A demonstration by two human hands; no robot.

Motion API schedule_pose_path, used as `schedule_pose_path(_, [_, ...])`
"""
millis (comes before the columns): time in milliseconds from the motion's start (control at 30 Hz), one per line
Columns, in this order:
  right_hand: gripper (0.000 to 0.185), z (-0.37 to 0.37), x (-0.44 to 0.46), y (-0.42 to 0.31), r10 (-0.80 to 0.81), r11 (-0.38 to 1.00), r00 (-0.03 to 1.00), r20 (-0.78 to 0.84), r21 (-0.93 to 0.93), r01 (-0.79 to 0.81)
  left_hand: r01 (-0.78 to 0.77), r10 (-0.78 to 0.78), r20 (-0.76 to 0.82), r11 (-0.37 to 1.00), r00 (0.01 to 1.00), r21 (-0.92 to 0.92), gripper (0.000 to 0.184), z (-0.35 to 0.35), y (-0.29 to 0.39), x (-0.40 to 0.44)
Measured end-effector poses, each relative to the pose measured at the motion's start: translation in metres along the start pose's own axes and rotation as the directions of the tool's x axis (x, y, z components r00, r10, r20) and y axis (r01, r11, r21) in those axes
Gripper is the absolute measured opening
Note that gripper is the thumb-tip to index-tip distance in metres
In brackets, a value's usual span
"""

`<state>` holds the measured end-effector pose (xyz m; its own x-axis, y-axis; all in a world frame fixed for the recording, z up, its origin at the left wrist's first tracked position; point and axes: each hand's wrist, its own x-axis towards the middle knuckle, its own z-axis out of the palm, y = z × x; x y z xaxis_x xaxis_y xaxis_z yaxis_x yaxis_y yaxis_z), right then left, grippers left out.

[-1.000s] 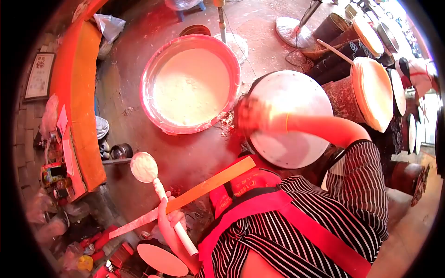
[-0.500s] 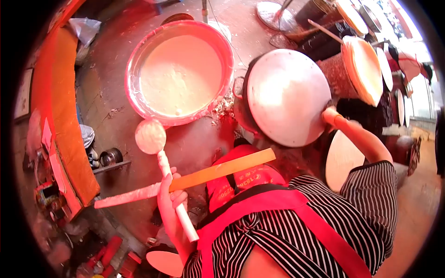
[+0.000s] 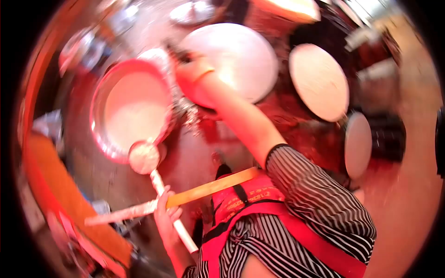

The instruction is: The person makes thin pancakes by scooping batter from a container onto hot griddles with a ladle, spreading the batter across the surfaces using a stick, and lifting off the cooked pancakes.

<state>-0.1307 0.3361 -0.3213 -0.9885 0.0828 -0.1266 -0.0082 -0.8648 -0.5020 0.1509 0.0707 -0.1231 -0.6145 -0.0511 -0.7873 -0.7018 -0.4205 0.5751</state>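
My left hand (image 3: 166, 211) is closed around a ladle (image 3: 144, 157) and a long flat wooden spreader (image 3: 213, 186), which cross in its grip. Pale batter coats the ladle's bowl and the spreader's left end. The bowl overlaps the near rim of a red tub (image 3: 94, 111) of pale batter (image 3: 136, 99); whether they touch I cannot tell. My right hand (image 3: 192, 72), blurred by motion, is at the left edge of a round griddle (image 3: 245, 53). Its fingers close on a small dark thing, too smeared to name.
To the right of the griddle are pale round discs, one large (image 3: 320, 83) and one narrower (image 3: 358, 146). An orange board (image 3: 69, 199) runs along the left. Pale scraps (image 3: 190, 116) lie between tub and griddle.
My right hand has swept from the griddle's right edge to its left edge. The view has turned, so tub and griddle appear farther left. My left hand keeps its hold on the ladle and spreader.
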Motion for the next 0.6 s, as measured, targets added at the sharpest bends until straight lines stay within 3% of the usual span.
schedule_pose_path(67, [0.023,0.019,-0.017,-0.047,0.125,0.855,0.992,-0.008,0.508,-0.104,0.0,-0.001,0.087,1.0,0.996,0.005,0.024,-0.001,-0.002,0.002])
schedule_pose_path(100, [0.027,0.016,-0.049,-0.081,0.113,0.922,0.993,-0.041,0.377,-0.089,-0.011,0.009,0.11,1.0,0.994,0.02,0.022,0.007,-0.002,-0.001])
schedule_pose_path(133, [0.027,-0.001,-0.071,-0.095,-0.312,0.902,0.949,0.042,-0.3,0.31,-0.019,0.022,0.181,1.0,0.983,-0.016,0.022,0.001,-0.004,0.001])
schedule_pose_path(167, [0.024,0.008,-0.146,-0.132,-0.381,0.681,0.921,0.084,-0.648,0.341,-0.003,0.003,0.226,1.0,0.974,0.0,0.021,0.004,-0.002,-0.002])
schedule_pose_path(200, [0.024,0.02,-0.223,-0.17,-0.447,0.253,0.886,0.126,-0.932,0.26,0.011,-0.025,0.279,0.999,0.96,0.05,0.021,0.012,0.0,-0.009])
schedule_pose_path(233, [0.026,0.031,-0.3,-0.208,-0.51,-0.13,0.844,0.166,-0.985,0.115,0.038,-0.067,0.344,0.995,0.937,0.091,0.021,0.011,0.001,-0.013])
schedule_pose_path(300, [0.023,-0.019,-0.425,-0.243,-0.633,-0.316,0.768,0.092,-0.937,-0.148,0.149,-0.201,0.423,0.977,0.883,0.153,0.021,0.025,0.011,-0.032])
schedule_pose_path(333, [0.031,-0.007,-0.48,-0.245,-0.7,0.369,0.667,-0.256,-0.929,0.031,0.232,-0.284,0.448,0.958,0.848,0.17,0.021,0.033,0.016,-0.039])
schedule_pose_path(367, [0.039,0.005,-0.536,-0.245,-0.672,0.741,0.474,-0.569,-0.498,0.451,0.292,-0.328,0.508,0.944,0.797,0.152,0.02,0.023,0.021,-0.02])
schedule_pose_path(400, [0.042,0.031,-0.603,-0.257,-0.66,0.719,0.248,-0.709,-0.502,0.48,0.347,-0.384,0.534,0.922,0.753,0.174,0.021,0.035,0.02,-0.035])
schedule_pose_path(433, [0.042,0.033,-0.674,-0.256,-0.699,0.659,0.089,-0.709,-0.591,0.464,0.475,-0.473,0.6,0.863,0.645,0.17,0.024,0.039,0.019,-0.037])
schedule_pose_path(500, [0.032,0.046,-0.794,-0.242,-0.739,0.493,-0.153,-0.656,-0.681,0.541,0.716,-0.659,0.674,0.642,0.333,0.274,0.029,0.047,0.009,-0.038])
schedule_pose_path(567, [0.021,0.065,-0.937,-0.199,-0.577,0.326,-0.606,-0.547,-0.835,0.443,0.755,-0.681,0.643,0.612,0.352,0.235,0.033,0.057,0.003,-0.088])
schedule_pose_path(600, [0.016,0.077,-1.006,-0.182,-0.482,0.27,-0.743,-0.465,-0.885,0.38,0.776,-0.715,0.616,0.576,0.329,0.255,0.034,0.065,-0.001,-0.111])
